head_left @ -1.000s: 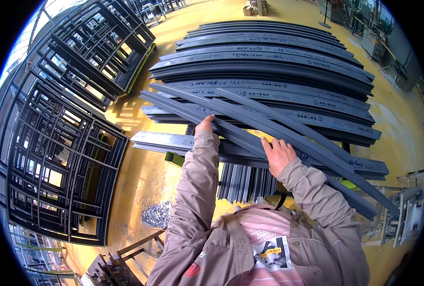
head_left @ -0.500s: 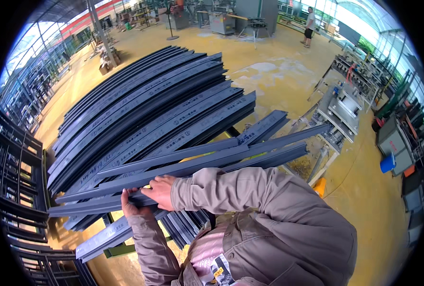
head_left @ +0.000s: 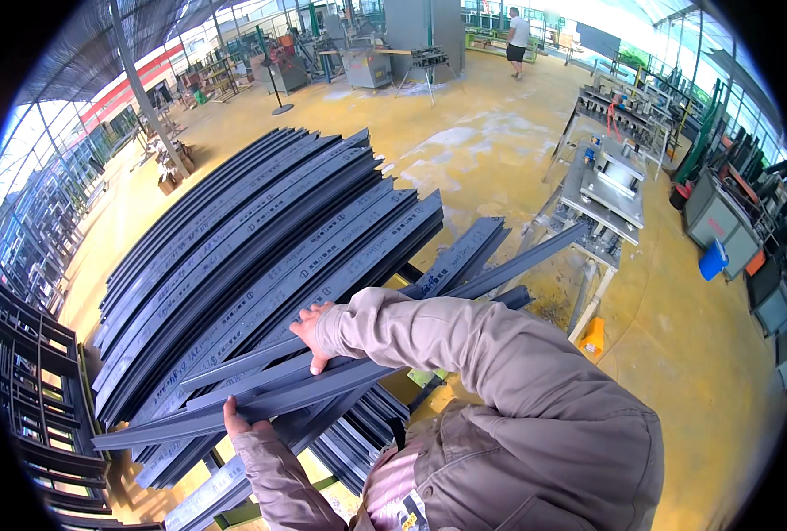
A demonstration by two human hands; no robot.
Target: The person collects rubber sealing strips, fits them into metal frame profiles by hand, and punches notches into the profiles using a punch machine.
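Observation:
Long dark grey metal profiles (head_left: pixel 358 375) lie together in front of me, slanting up to the right. My left hand (head_left: pixel 245 423) grips the near edge of the front profile toward its left end, one digit up against its side and the rest hidden below. Farther along, my right hand (head_left: pixel 312 336) reaches over the same group, thumb on the near side and fingers curled over the far side. My right sleeve hides part of the profiles. Just beyond lies a large stack of similar profiles (head_left: pixel 234 257), with markings on their faces.
More profiles (head_left: pixel 358 438) lie close to my body. A metal work table (head_left: pixel 601 217) with a machine stands at the right. Beyond it are a blue bucket (head_left: pixel 714 259) and grey cabinets. Dark frames (head_left: pixel 39 380) stand at the left. A person (head_left: pixel 517 42) is far off.
My right hand has moved away from the left hand, up and over the profiles. The front profiles now lie closer together and at a steeper slant. The whole view has shifted.

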